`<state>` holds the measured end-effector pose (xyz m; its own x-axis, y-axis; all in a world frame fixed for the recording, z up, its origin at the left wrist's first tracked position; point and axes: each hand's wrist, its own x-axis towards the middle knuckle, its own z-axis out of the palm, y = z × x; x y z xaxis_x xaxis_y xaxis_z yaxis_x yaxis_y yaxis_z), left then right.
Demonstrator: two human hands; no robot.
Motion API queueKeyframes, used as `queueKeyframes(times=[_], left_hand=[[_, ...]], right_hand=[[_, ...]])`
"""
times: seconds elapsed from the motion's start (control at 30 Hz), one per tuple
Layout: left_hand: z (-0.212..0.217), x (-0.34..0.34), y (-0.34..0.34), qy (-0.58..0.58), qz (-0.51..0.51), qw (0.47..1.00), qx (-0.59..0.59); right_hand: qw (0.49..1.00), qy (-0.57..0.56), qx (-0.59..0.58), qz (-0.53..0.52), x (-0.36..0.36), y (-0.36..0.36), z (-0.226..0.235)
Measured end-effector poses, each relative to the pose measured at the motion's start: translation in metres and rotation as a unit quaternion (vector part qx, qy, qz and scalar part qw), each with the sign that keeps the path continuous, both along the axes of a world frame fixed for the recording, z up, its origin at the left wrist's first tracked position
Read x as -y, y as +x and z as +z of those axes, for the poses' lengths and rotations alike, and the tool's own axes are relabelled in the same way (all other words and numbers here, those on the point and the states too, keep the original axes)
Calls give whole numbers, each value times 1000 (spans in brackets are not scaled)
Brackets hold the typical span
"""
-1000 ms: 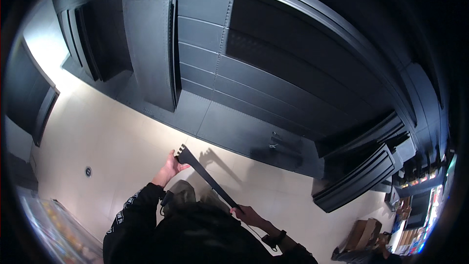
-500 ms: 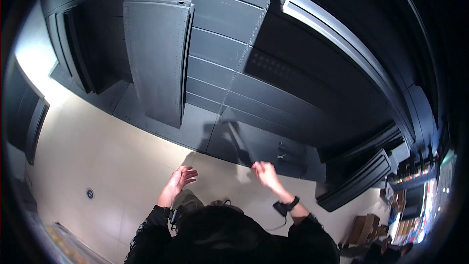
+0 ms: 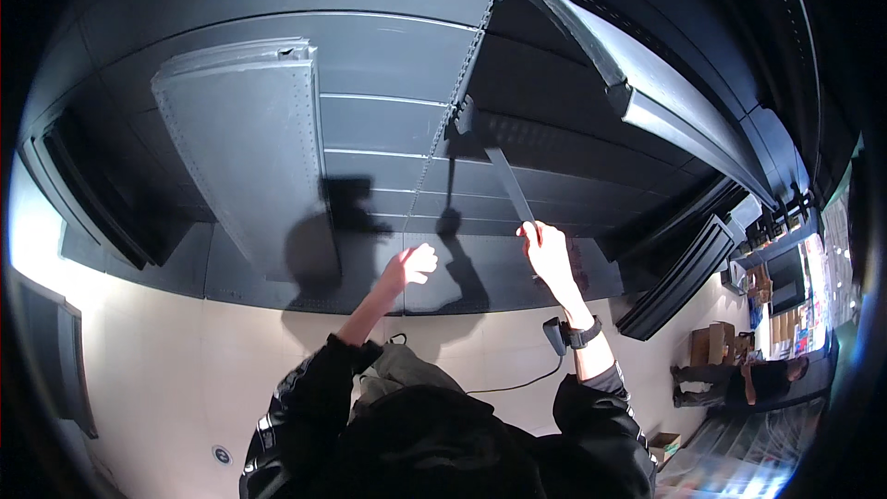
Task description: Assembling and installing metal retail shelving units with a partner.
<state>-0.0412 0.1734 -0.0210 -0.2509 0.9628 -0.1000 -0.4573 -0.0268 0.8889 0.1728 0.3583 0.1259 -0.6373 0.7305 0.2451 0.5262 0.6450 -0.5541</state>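
A long, narrow, flat dark metal bracket runs slanted from about five o'clock up toward eleven o'clock. Its lower end sits in the grip of the right hand; its hooked upper end meets the perforated upright strip of the dark shelving wall.

Shelf wall: dark grey, almost black, thin lighter lines across. Leaning shelf panel: grey, rows of tiny dots along edges. Bracket strip in right hand: dark grey. Upright rail: black, small holes in row. Floor: pale cream. Sleeves: black. Wrist strap: black. Box far right: brown. Left hand: lit bright.
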Motion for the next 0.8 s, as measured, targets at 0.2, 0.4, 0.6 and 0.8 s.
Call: queueKeyframes(times=[0.2, 0.4, 0.6, 0.8], left_hand=[[65, -140, -45, 139, -88, 981, 99], [118, -222, -54, 150, -79, 985, -19], [163, -270, -51, 1, 10, 998, -68], [181, -277, -55, 3, -5, 991, -136]], right_hand=[[996, 72, 41, -16, -7, -23, 27], [997, 41, 55, -45, 8, -30, 54], [994, 42, 57, -89, 16, -47, 77], [991, 34, 49, -120, 25, -57, 93]])
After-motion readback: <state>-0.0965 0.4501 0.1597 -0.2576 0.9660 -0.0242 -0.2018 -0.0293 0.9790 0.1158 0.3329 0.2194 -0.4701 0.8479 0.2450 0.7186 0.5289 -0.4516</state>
